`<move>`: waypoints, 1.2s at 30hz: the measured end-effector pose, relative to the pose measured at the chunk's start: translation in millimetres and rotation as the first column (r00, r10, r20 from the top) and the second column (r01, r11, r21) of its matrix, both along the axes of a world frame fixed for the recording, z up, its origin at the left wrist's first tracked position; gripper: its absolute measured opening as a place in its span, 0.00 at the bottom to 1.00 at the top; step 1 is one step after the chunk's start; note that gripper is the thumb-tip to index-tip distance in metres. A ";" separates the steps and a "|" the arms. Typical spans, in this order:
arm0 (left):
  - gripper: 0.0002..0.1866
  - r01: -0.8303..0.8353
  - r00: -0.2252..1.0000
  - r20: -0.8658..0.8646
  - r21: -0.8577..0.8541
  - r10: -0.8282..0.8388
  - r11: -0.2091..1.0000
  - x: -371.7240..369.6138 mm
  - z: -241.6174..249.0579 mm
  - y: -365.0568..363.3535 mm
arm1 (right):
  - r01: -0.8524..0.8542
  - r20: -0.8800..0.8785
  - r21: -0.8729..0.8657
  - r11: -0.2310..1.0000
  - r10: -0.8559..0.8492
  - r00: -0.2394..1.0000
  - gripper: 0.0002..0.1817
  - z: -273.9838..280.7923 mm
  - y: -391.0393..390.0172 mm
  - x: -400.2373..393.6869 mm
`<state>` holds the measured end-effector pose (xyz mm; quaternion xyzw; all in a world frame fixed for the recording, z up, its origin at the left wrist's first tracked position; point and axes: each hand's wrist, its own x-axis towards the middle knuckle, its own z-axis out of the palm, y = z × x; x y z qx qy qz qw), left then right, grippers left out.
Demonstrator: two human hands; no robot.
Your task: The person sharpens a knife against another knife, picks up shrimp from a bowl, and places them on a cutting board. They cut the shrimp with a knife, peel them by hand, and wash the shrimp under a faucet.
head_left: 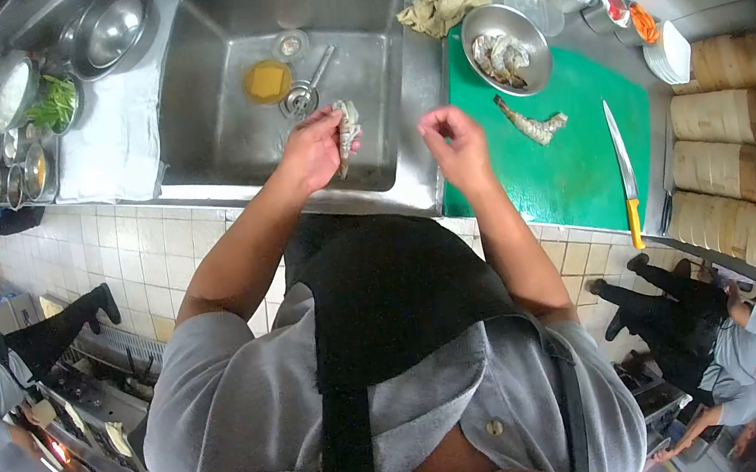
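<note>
My left hand (pixel 316 150) is closed around a grey raw shrimp (pixel 345 137), held over the front of the steel sink (pixel 214 123). To the right, my right hand (pixel 458 145) hovers by the sink's rim near the green cutting board (pixel 577 168). Its thumb and forefinger curl into a pinch, and anything between them is too small to make out. On the board lies another shrimp (pixel 534 122) with its dark tail. Behind it, a steel bowl (pixel 538 71) contains several shrimp (pixel 504 55).
A knife (pixel 623 165) with a yellow handle lies on the board's right side. A sponge (pixel 270 81) and a drain strainer (pixel 299 99) sit in the sink. A crumpled cloth (pixel 445 7) is behind the board. Wooden blocks (pixel 723 118) line the right; co-workers (pixel 719 359) stand behind.
</note>
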<state>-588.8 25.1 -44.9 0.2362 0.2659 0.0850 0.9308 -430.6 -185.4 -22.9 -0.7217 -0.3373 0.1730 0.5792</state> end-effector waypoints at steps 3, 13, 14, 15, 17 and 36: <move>0.08 -0.012 1.000 -0.014 0.026 0.013 1.000 32.1 -8.2 47.1 | 0.060 -0.032 -0.082 0.995 -0.063 0.998 0.04 3.4 -19.7 -3.1; 0.12 -0.132 0.952 -0.209 0.374 0.222 0.918 189.8 -19.4 218.7 | 0.386 -0.276 -0.085 0.918 -0.394 0.877 0.05 4.3 -26.9 -62.4; 0.13 -0.134 0.950 -0.218 0.365 0.224 0.921 200.2 -23.7 227.3 | 0.410 -0.284 -0.098 0.907 -0.420 0.862 0.05 4.8 -23.9 -72.3; 0.13 -0.136 0.947 -0.229 0.354 0.227 0.925 208.9 -29.0 234.1 | 0.432 -0.292 -0.114 0.894 -0.446 0.846 0.05 4.8 -22.7 -81.2; 0.13 -0.162 0.944 -0.224 0.327 0.243 0.931 224.9 -44.5 243.1 | 0.469 -0.366 -0.140 0.872 -0.486 0.794 0.05 0.7 -21.9 -96.6; 0.15 -0.022 1.000 -0.022 -0.026 0.022 0.999 146.1 -38.8 227.4 | 0.315 -0.092 -0.213 0.925 -0.340 0.936 0.03 -1.5 61.8 -67.4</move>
